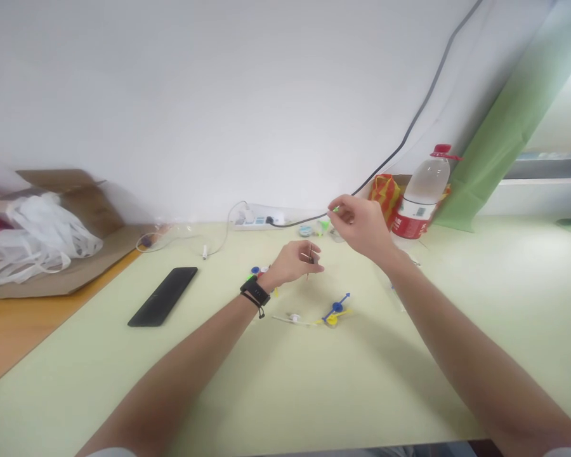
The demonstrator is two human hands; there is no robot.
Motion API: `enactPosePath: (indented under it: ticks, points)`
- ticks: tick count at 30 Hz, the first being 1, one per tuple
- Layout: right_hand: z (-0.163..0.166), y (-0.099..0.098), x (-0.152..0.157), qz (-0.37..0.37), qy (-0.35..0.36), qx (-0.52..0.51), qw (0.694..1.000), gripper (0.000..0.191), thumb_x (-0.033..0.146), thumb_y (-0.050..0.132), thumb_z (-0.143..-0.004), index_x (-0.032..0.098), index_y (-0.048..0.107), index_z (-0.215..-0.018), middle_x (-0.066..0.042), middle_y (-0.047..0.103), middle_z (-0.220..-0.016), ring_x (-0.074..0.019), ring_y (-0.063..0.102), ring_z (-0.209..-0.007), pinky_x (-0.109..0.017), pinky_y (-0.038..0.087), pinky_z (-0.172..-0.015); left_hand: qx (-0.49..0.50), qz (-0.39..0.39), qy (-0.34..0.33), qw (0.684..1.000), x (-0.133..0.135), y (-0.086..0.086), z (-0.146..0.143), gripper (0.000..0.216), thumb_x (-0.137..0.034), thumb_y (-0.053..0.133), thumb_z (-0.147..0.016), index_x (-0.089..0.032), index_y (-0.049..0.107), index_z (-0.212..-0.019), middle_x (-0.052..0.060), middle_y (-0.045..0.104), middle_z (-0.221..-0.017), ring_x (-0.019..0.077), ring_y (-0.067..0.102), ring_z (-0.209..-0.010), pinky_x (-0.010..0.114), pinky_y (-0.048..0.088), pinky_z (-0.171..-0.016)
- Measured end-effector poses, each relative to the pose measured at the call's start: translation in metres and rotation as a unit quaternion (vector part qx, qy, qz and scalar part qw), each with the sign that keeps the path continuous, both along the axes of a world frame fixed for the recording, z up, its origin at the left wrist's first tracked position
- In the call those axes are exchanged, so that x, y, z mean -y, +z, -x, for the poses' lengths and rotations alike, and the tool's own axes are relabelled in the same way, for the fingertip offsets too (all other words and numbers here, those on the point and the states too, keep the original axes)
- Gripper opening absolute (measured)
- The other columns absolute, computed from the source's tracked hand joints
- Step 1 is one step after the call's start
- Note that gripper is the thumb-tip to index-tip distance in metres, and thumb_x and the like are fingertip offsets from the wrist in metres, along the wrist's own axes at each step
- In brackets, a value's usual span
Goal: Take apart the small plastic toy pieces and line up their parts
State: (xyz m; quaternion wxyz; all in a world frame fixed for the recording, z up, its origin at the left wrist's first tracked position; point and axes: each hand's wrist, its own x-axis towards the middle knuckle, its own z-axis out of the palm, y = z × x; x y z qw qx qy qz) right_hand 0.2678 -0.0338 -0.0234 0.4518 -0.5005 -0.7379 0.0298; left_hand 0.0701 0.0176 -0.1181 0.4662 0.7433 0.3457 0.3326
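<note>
Work on small parts above a pale green table appears to be at a handling step: a small dark piece with a thin upright stem is held off the surface by the left hand. Its thumb and fingers are drawn narrow around that piece, the palm turned inward. The right hand is raised higher and farther right, well apart from the left, with thumb and forefinger brought nearly together. A speck of green is seen at those fingertips (whether it is pinched or merely lies behind them cannot be told), so what is held there, if anything, is left undecided.

Below the hands, a blue arrow-shaped piece is crossed with a yellow piece, and a white piece with a long thin strip is placed just to their left. More small coloured parts are partly hidden by the left wrist, beside a black wristband. Toward the wall, a round tin and a green funnel-like thing are set near the power strip.

For the next move, a light, steady left-hand pinch is judged to be needed, and the fine stem should be kept unbent and in view.
</note>
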Motion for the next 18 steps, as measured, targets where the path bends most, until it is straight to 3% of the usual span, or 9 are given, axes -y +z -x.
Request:
enactPosePath:
  ticks: [6,13,18]
  points:
    - [0.000,-0.004,-0.002,-0.001,-0.040,0.085,0.996,0.014,0.020,0.055,-0.088,0.021,0.065,-0.097,-0.003,0.065,-0.069,-0.0220,0.061,-0.069,-0.031,0.041,-0.067,-0.015,-0.064,0.006,0.998,-0.002,0.001,0.003,0.037,-0.029,0.090,-0.068,-0.016,0.071,-0.097,0.005,0.071,-0.089,0.0158,0.067,-0.077,0.030,0.056,-0.072]
    - [-0.013,0.000,-0.006,-0.010,-0.036,0.060,0.998,0.011,0.016,0.056,-0.078,0.020,0.063,-0.086,0.000,0.058,-0.062,-0.0188,0.055,-0.061,-0.030,0.040,-0.066,-0.038,-0.105,-0.009,0.994,-0.001,0.004,0.005,0.037,-0.031,0.088,-0.071,-0.015,0.071,-0.101,0.006,0.072,-0.091,0.0168,0.067,-0.080,0.030,0.057,-0.074]
    - [-0.012,0.010,0.001,0.097,0.036,-0.001,0.995,0.020,0.016,0.053,-0.078,0.020,0.063,-0.095,0.005,0.048,-0.054,-0.0152,0.046,-0.053,-0.027,0.035,-0.057,-0.045,-0.108,-0.019,0.993,-0.003,0.003,0.007,0.037,-0.032,0.088,-0.072,-0.016,0.072,-0.101,0.006,0.072,-0.092,0.0170,0.067,-0.080,0.031,0.056,-0.074]
